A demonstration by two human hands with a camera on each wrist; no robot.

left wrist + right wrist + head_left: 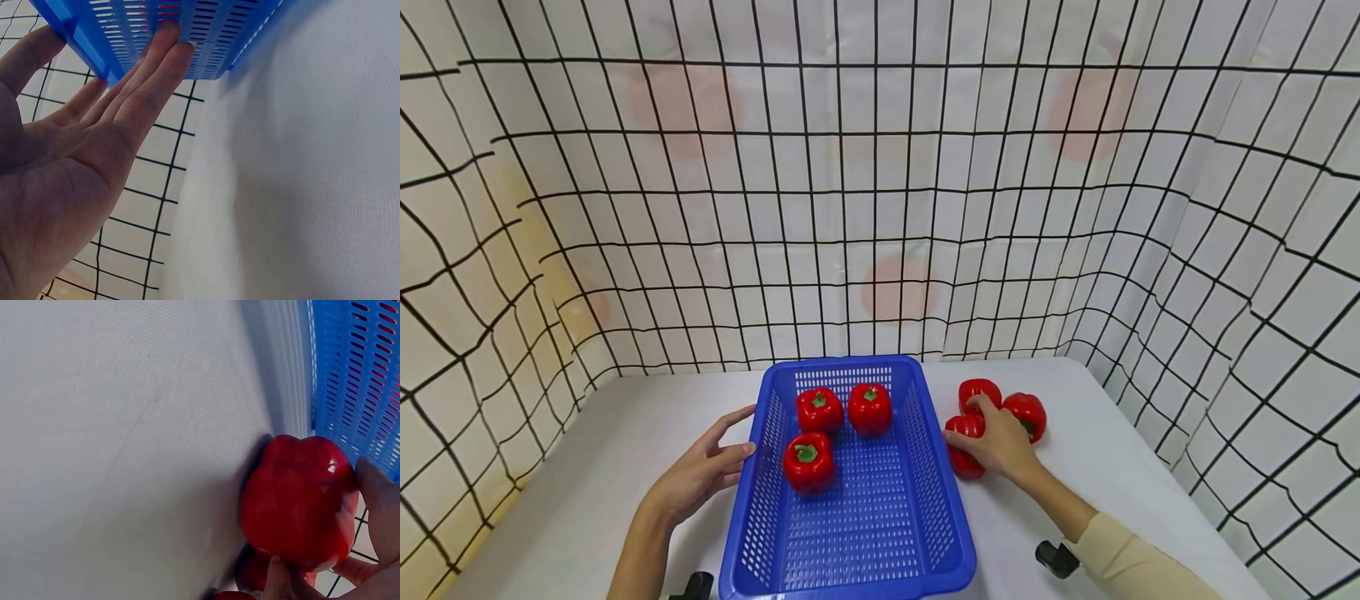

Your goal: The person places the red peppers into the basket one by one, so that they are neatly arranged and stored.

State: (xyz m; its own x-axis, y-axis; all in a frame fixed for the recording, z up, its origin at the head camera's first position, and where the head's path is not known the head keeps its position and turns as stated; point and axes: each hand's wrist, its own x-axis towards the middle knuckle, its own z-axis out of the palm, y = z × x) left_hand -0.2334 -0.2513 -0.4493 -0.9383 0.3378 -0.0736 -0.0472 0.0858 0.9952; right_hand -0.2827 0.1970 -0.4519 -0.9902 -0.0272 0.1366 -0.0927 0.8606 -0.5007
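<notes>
My left hand (696,475) is at the left side of a blue plastic basket (850,589). Its nearly straight fingers (140,103) lie against the slotted wall, with the thumb up by the rim. Just beyond the basket's right side, my right hand (1003,442) holds a glossy red bell pepper (966,467). In the right wrist view the thumb is on one side of this pepper (300,503) and fingertips are on the other. Close around that hand are two more red peppers, one behind (979,392) and one to the right (1028,414), both partly hidden by it.
Three red bell peppers (808,462) with green stems sit in the basket's left and far part. The basket stands on a white-covered table (1120,492). Black grid netting (880,200) over white sheeting encloses the back and both sides.
</notes>
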